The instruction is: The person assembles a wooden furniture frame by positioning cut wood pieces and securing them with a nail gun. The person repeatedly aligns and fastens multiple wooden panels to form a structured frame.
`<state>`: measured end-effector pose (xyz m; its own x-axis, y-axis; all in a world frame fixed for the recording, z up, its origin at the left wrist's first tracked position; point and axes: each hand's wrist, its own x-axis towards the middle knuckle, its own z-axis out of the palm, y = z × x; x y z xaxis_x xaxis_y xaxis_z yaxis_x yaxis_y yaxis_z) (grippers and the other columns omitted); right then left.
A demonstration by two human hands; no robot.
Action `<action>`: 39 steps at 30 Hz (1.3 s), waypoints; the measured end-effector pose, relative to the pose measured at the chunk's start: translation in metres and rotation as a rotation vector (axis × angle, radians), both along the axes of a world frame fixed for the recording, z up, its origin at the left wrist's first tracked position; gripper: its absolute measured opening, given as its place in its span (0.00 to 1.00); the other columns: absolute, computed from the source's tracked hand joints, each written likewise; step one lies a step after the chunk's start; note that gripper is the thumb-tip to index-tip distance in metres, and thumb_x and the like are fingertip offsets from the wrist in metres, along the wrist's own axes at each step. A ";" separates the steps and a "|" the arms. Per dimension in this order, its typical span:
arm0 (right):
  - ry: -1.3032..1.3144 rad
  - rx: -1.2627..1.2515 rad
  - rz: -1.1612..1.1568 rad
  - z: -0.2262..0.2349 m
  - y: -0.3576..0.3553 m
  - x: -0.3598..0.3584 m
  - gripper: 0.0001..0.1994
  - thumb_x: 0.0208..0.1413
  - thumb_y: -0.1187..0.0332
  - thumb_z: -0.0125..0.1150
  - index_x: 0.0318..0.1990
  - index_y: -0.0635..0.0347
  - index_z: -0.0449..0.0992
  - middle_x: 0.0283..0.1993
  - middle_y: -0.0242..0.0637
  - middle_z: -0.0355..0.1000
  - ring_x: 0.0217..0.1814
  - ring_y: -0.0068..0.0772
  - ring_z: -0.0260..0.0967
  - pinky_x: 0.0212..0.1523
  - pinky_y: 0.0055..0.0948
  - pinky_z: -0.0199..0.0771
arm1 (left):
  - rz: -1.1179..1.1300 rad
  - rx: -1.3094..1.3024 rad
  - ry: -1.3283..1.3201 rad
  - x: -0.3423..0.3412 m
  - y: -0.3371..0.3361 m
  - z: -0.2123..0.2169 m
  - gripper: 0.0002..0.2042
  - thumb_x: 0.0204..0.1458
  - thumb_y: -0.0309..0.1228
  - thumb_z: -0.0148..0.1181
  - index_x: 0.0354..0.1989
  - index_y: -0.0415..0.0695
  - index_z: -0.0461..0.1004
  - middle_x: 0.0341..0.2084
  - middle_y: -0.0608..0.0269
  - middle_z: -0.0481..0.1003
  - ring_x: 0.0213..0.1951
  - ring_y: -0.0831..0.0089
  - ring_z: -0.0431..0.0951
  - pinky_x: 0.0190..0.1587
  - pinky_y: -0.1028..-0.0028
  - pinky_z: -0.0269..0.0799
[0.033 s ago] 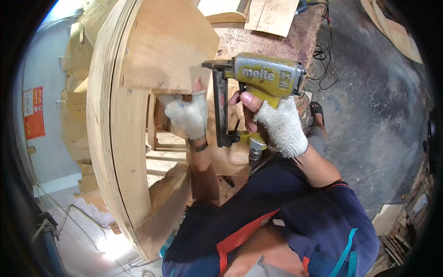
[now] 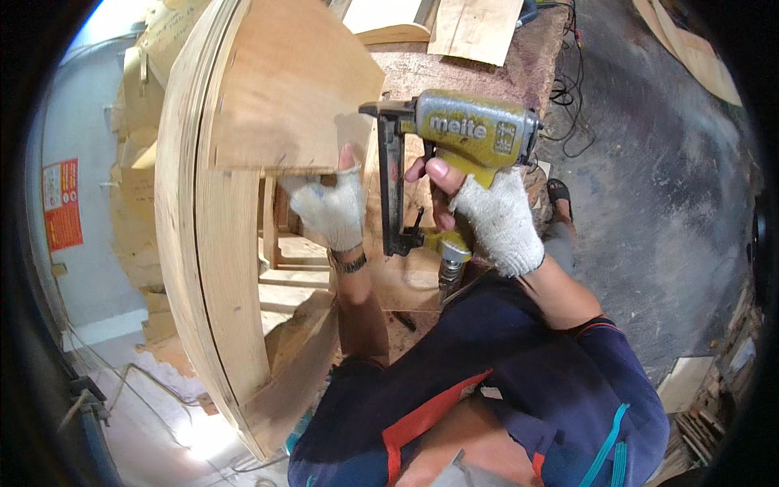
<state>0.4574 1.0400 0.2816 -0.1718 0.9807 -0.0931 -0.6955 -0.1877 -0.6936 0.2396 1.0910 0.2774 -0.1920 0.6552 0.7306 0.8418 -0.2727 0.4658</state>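
My right hand (image 2: 499, 223), in a white fingerless glove, is wrapped round the grip of a yellow and silver pneumatic stapler (image 2: 475, 126). The stapler's black nose points left and stands just right of a plywood panel (image 2: 292, 89). At the panel's near edge is my gloved left hand (image 2: 333, 211), its thumb on the upper face and its other fingers mostly hidden under the edge. That panel lies against a curved wooden frame (image 2: 227, 284), which has an open space with inner slats (image 2: 296, 277) below the panel.
A workbench (image 2: 519, 89) with thin wood pieces (image 2: 475, 31) extends beyond the frame. Black cables (image 2: 572, 105) trail down to the grey floor at right. An air hose fitting (image 2: 450, 272) hangs under the stapler. Wood scraps (image 2: 706, 430) lie at the lower right.
The wooden frame and panel appear slightly lower and farther right in the picture. Both hands keep nearly the same pose, with the stapler still in the right one.
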 end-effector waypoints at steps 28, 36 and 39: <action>0.013 -0.001 0.107 0.061 0.076 0.026 0.19 0.54 0.63 0.74 0.48 0.64 0.79 0.41 0.42 0.81 0.41 0.31 0.79 0.41 0.32 0.80 | -0.018 -0.304 -0.503 -0.043 -0.036 -0.033 0.32 0.66 0.52 0.49 0.72 0.44 0.55 0.68 0.51 0.62 0.65 0.54 0.67 0.67 0.50 0.66; -0.159 0.229 -0.025 0.054 0.072 0.027 0.21 0.50 0.65 0.76 0.50 0.64 0.78 0.43 0.42 0.81 0.43 0.32 0.80 0.43 0.33 0.81 | 0.062 -0.338 -0.438 -0.049 -0.045 -0.039 0.33 0.66 0.52 0.50 0.71 0.43 0.56 0.67 0.50 0.63 0.65 0.53 0.67 0.67 0.50 0.66; -0.131 0.083 0.045 0.059 0.074 0.033 0.22 0.50 0.66 0.76 0.51 0.65 0.78 0.44 0.43 0.80 0.43 0.32 0.80 0.45 0.32 0.81 | 0.102 -0.362 -0.374 -0.054 -0.046 -0.039 0.33 0.66 0.52 0.50 0.71 0.43 0.57 0.67 0.50 0.64 0.65 0.53 0.68 0.66 0.50 0.66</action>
<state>0.4905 1.1145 0.3406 -0.2071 0.9776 -0.0368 -0.5904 -0.1548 -0.7921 0.1856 1.0455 0.2381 -0.4719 0.8172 0.3309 0.6139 0.0352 0.7886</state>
